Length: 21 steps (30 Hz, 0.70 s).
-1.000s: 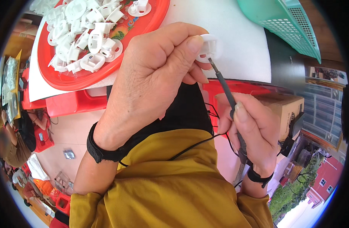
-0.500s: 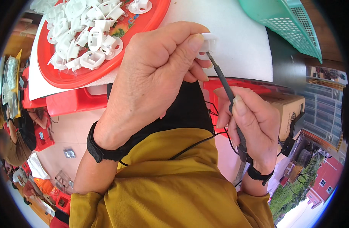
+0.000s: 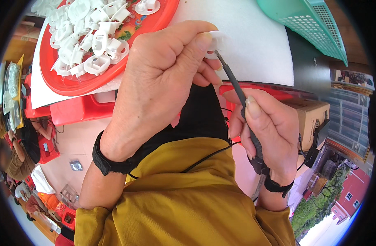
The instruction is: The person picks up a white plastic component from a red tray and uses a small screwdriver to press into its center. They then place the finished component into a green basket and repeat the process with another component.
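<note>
A mustard shirt (image 3: 175,197) lies nearest, on the near side of the red tray (image 3: 89,84). Ahead of it, just right of the tray, the left hand (image 3: 159,65) has its thumb and forefinger closed in a pinch on the edge of a round white part (image 3: 219,41); the other fingers curl loosely below. So the part is held in the air to the right of the tray, over the white sheet (image 3: 261,61).

Further right of the tray and nearer the body, the right hand (image 3: 272,127) has its fingers wrapped around a slim dark tool (image 3: 234,82), closed on its handle like a pen. The metal tip is at the part's lower edge; whether it touches or sits in an opening is too small to tell.

The step in hand seems to be tool work on this single part; the next move calls for a firm left pinch and small, controlled motions of the tip.

In the tray, similar white pieces (image 3: 69,49) lie heaped. Well right of the tray stand a green basket (image 3: 306,24) and, lower, a cardboard box (image 3: 315,119).
</note>
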### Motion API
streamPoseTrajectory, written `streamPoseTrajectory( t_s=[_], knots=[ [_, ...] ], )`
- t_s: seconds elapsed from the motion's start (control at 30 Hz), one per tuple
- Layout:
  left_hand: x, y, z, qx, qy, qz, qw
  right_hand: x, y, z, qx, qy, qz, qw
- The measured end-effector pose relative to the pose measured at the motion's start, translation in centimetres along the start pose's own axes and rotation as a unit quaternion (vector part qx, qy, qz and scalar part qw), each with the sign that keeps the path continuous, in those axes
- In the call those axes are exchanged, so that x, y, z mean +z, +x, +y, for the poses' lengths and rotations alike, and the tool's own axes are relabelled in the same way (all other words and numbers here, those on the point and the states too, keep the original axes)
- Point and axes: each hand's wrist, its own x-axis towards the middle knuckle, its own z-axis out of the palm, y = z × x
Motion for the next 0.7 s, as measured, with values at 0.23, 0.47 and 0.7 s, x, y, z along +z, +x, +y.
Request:
streamPoseTrajectory(
  t_s=[0.23,0.47,0.7],
  knots=[
    [-0.1,0.1,0.1,-0.008,-0.014,0.004,1.000,0.5,0.1,0.0,-0.007,-0.009,0.021,1.000],
    [0.1,-0.1,-0.1,-0.016,-0.020,0.021,0.999,0.9,1.1,-0.1,-0.080,-0.109,0.005,0.991],
    [0.8,0.5,-0.3,0.021,-0.055,0.034,0.998,0.9,-0.2,-0.5,-0.057,-0.121,0.045,0.990]
  ],
)
